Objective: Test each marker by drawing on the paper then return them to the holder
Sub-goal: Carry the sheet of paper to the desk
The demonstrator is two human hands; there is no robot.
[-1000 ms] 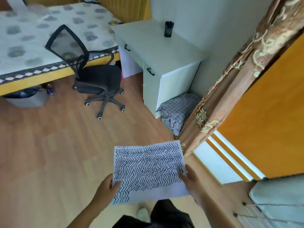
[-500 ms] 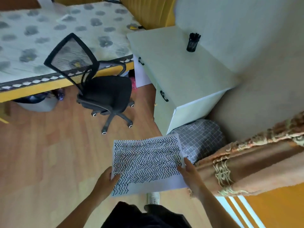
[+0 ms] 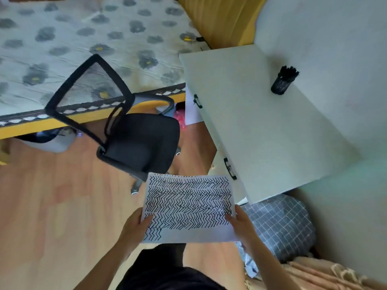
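Here the left hand [image 3: 134,229] pinches the left edge of a white sheet of paper covered in rows of black zigzag marker strokes [image 3: 188,208], thumb on top, while the right hand [image 3: 240,226] pinches the right edge the same way. The paper is held in the air, tilted, over the wooden floor [image 3: 52,216], its far corner near the front edge of the pale grey desk [image 3: 261,132]. Most of the sheet is filled; only the lower strip is blank. A black mesh office chair [image 3: 134,139] stands just beyond the paper, between the desk and a bed with a flowered cover [image 3: 83,38]. A black cylindrical holder full of dark markers [image 3: 282,83] stands upright at the desk's far side by the wall, well apart from the hands, with bare desktop between.
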